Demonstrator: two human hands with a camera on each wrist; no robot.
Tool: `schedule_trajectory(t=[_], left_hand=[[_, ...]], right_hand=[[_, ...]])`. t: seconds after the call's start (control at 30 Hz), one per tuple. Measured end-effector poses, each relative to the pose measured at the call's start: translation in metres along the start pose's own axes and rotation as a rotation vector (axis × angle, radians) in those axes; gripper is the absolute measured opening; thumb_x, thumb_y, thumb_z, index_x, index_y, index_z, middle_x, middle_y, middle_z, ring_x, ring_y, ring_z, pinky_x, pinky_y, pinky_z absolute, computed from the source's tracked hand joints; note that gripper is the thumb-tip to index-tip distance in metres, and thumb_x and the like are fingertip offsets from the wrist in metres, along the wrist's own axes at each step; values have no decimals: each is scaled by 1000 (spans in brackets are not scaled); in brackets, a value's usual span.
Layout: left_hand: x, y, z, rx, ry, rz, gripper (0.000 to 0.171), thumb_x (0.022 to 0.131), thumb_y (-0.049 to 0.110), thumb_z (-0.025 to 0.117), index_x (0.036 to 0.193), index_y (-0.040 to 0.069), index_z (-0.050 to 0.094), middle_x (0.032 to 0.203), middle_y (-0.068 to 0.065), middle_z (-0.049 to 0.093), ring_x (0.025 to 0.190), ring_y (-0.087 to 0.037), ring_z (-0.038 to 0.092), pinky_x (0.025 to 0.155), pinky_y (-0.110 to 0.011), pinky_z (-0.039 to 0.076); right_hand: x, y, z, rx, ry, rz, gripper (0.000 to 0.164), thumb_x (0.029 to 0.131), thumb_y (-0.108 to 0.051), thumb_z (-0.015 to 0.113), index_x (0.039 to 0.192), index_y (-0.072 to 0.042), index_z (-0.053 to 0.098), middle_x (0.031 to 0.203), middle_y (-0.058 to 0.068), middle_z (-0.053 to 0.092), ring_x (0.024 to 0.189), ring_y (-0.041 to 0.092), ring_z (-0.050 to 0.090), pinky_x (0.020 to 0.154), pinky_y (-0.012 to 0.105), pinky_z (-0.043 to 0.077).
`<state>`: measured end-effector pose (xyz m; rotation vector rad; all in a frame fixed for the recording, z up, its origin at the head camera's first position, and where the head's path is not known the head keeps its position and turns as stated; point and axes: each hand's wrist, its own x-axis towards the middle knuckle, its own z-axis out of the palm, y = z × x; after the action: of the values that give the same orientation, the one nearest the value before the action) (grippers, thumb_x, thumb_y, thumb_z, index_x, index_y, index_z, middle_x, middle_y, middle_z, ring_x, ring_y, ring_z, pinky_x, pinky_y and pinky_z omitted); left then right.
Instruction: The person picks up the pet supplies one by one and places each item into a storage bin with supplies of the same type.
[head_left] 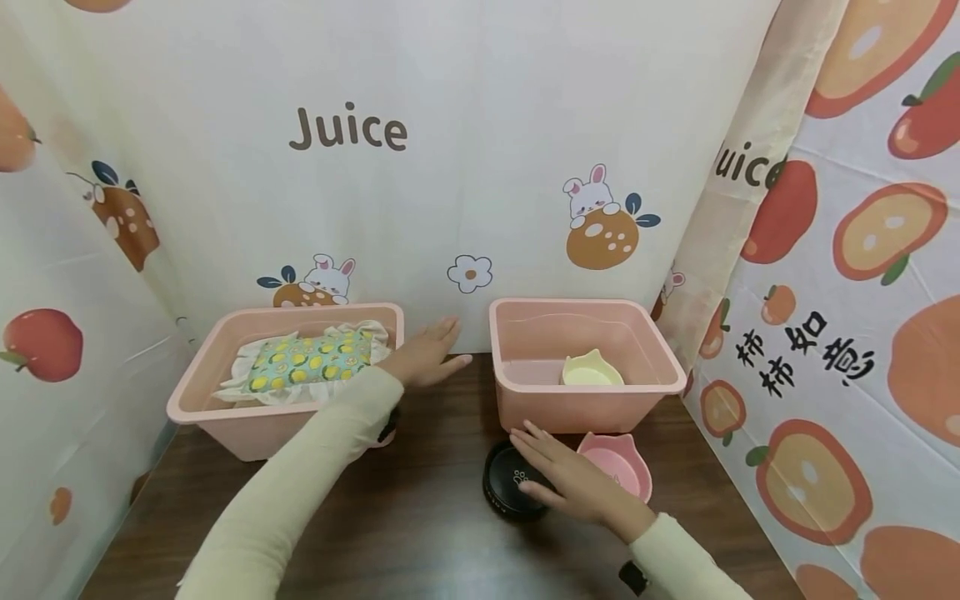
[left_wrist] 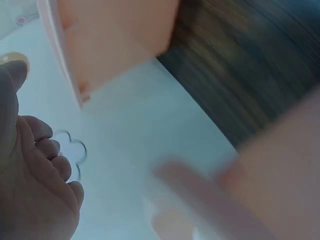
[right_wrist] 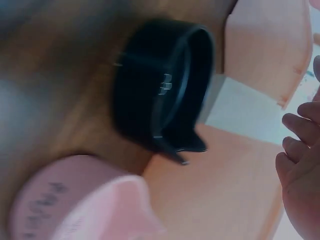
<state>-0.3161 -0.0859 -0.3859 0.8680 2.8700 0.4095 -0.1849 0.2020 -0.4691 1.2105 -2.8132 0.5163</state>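
My left hand (head_left: 426, 357) hovers at the right rim of the left pink bin (head_left: 255, 433), fingers extended and nothing held. Inside that bin lies a small frilled cushion (head_left: 307, 362) with a lemon print. Over a black bowl (head_left: 498, 492) and a pink bowl (head_left: 628, 462) on the table, my right hand (head_left: 573, 483) spreads its straight fingers and holds nothing. It covers part of both bowls in the head view. The right wrist view shows the cat-ear rim of the black bowl (right_wrist: 140, 85), with the pink bowl (right_wrist: 75, 195) beside it.
A second pink bin (head_left: 570, 412) stands at the back right, with a pale yellow cat-ear bowl (head_left: 592, 372) inside. Fruit-printed curtains (head_left: 480, 167) enclose the dark wooden table (head_left: 405, 533) at the back and sides.
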Motion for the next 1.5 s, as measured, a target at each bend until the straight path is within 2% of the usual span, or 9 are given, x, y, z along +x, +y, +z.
schedule_trajectory(t=[0.23, 0.47, 0.53, 0.6, 0.7, 0.77, 1.03, 1.2, 1.5], left_hand=[[23, 24, 17, -2, 9, 20, 75, 100, 53, 33, 153, 4, 11, 160, -13, 7, 148, -27, 5, 119, -45, 7], [39, 44, 36, -7, 35, 17, 77, 99, 54, 35, 153, 4, 12, 161, -12, 9, 148, -27, 8, 119, -43, 10], [42, 48, 40, -4, 39, 7, 79, 98, 55, 36, 153, 4, 13, 161, -12, 10, 148, -27, 9, 119, -43, 11], [44, 51, 44, -14, 39, -5, 80, 98, 55, 38, 153, 4, 13, 160, -12, 12, 148, -26, 9, 119, -42, 11], [47, 52, 49, -22, 34, -14, 80, 97, 55, 39, 154, 5, 12, 160, -12, 12, 148, -25, 8, 119, -41, 12], [48, 52, 52, -26, 28, -13, 80, 97, 54, 40, 154, 5, 12, 161, -11, 12, 148, -25, 8, 119, -40, 11], [45, 47, 54, -41, 15, 5, 81, 97, 56, 37, 154, 6, 10, 161, -10, 9, 148, -25, 7, 119, -41, 12], [43, 43, 52, -21, -4, 22, 83, 97, 60, 34, 154, 6, 7, 161, -11, 10, 148, -25, 6, 119, -40, 11], [46, 38, 51, 15, -35, 48, 82, 97, 62, 31, 155, 10, 4, 162, -4, 3, 148, -21, 2, 119, -36, 8]], right_hand=[[-42, 8, 20, -27, 77, 35, 64, 94, -39, 59, 148, -13, 38, 152, 7, 37, 140, 30, 32, 105, 48, 39], [-68, 11, 34, -52, 162, 55, 62, 92, -37, 62, 146, -14, 42, 146, 9, 47, 135, 33, 40, 100, 50, 43], [-71, 10, 37, -54, 175, 66, 61, 93, -37, 62, 146, -15, 42, 145, 8, 47, 135, 33, 41, 103, 43, 41], [-73, 10, 38, -44, 181, 70, 61, 93, -37, 61, 146, -14, 42, 144, 9, 48, 134, 34, 41, 111, 31, 32], [-74, 10, 40, -32, 188, 70, 60, 93, -35, 62, 145, -12, 43, 144, 10, 48, 133, 35, 41, 114, 14, 11], [-75, 10, 40, -30, 191, 68, 60, 92, -34, 63, 144, -10, 44, 144, 10, 48, 133, 36, 41, 111, 9, 2], [-77, 10, 42, -20, 191, 72, 62, 89, -28, 68, 143, -8, 45, 141, 15, 50, 131, 39, 42, 111, 7, 1], [-77, 11, 43, -19, 187, 75, 61, 90, -30, 66, 143, -9, 45, 141, 14, 51, 132, 38, 43, 111, 8, 2], [-75, 11, 44, -25, 201, 54, 61, 92, -32, 64, 144, -9, 44, 140, 14, 51, 131, 39, 43, 111, 8, 0]])
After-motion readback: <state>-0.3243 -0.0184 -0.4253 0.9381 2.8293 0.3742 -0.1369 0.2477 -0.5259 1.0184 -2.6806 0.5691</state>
